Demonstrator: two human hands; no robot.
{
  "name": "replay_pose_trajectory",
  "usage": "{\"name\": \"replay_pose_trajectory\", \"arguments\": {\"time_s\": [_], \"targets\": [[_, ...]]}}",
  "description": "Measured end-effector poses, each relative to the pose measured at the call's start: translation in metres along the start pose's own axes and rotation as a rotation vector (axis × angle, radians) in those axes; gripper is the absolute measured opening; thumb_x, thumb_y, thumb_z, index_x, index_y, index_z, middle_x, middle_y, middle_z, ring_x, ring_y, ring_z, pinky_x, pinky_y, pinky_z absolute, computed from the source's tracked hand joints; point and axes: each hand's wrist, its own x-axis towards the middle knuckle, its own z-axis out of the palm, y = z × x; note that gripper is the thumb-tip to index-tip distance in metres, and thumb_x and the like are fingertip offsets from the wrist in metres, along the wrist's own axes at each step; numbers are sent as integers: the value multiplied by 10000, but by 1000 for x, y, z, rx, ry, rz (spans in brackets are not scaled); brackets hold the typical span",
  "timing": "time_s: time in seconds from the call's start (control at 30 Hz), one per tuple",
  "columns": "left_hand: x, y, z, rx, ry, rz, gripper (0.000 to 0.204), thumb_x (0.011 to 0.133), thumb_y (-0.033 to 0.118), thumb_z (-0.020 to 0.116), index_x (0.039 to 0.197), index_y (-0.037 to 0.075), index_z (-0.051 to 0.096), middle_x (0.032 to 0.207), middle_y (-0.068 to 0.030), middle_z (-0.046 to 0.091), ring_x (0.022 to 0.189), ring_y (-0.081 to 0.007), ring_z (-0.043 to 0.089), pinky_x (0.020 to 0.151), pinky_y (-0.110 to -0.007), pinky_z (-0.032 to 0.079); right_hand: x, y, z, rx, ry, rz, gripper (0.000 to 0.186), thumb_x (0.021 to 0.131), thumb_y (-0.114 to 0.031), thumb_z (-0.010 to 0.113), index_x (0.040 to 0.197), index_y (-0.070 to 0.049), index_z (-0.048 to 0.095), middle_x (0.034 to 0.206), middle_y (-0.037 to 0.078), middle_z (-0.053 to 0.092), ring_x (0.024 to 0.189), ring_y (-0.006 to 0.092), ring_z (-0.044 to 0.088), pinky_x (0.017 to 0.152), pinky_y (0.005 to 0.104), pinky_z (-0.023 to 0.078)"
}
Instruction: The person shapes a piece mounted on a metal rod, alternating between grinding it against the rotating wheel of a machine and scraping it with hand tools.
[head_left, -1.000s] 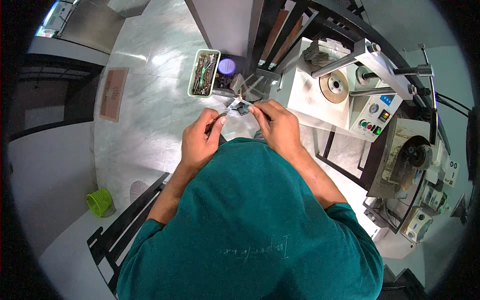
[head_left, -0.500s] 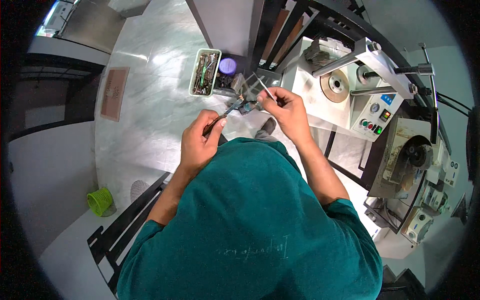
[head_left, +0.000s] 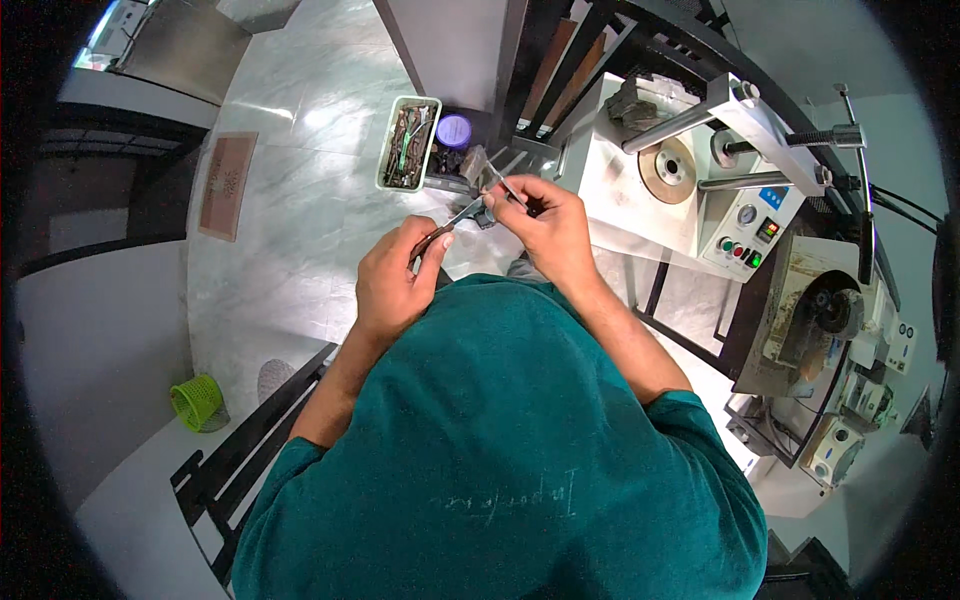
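My left hand (head_left: pixel 396 280) is closed around the dark handle of a slim tool (head_left: pixel 429 242) that looks like a knife or spatula. Its grey metal end points up and right, toward my other hand. My right hand (head_left: pixel 550 225) pinches a thin, light metal rod-like tool (head_left: pixel 496 174), tilted up and left. The two tools' working ends come close together in front of me, beside the right fingertips. Whether they touch, or whether something small lies between them, I cannot tell.
Ahead stands a pale rectangular tub (head_left: pixel 382 152) full of slender tools, beside a purple round lid (head_left: pixel 454 131). To the right is a white bench press (head_left: pixel 640 215) with metal bars and a round plate. A green basket (head_left: pixel 198 402) sits at left, near a black slatted frame (head_left: pixel 235 465).
My right hand has moved left and slightly down with its thin tool, nearer to the left tool's end. My left hand has barely shifted.
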Motion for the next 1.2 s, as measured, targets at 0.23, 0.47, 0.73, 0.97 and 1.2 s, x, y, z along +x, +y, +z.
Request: {"name": "replay_pose_trajectory", "arguments": {"time_s": [0.23,0.47,0.73,0.97,1.2], "targets": [[-1,-3,-2,51,45,86,158,957,205,692,963,58,638,779,-109,653,682,-262,641,615,-372,488,13,3,-4,229,150,75,155,929,-154,731,980,-8,742,754,-61,606,679,21,476,604,204,362],[-12,-10,-14,99,54,-2,149,972,156,684,1005,27,616,801,-90,646,704,-150,592,645,-293,467,26,4,-11,-26,-150,105,252,967,-251,723,871,-18,720,680,-72,551,639,33,432,577,234,344],[-17,-14,-17,-146,100,-262,170,980,157,680,1056,33,591,792,-59,643,734,-92,565,649,-275,438,11,-12,6,-269,-153,15,245,986,-257,661,1009,-16,698,764,90,661,663,174,606,644,338,478],[-15,-11,-14,-315,-27,-335,229,1053,234,564,1128,26,624,750,20,521,696,-69,452,630,-248,376,-11,-24,6,-460,-221,-259,231,993,-235,625,1051,-25,702,936,155,675,865,382,663,736,452,520],[-13,-14,-3,-304,-49,-236,232,1067,227,539,1062,25,654,701,15,506,656,-67,451,587,-263,377,-13,-15,6,-494,-157,-248,249,997,-236,648,1060,-3,710,836,148,645,688,315,620,643,397,488]]}}
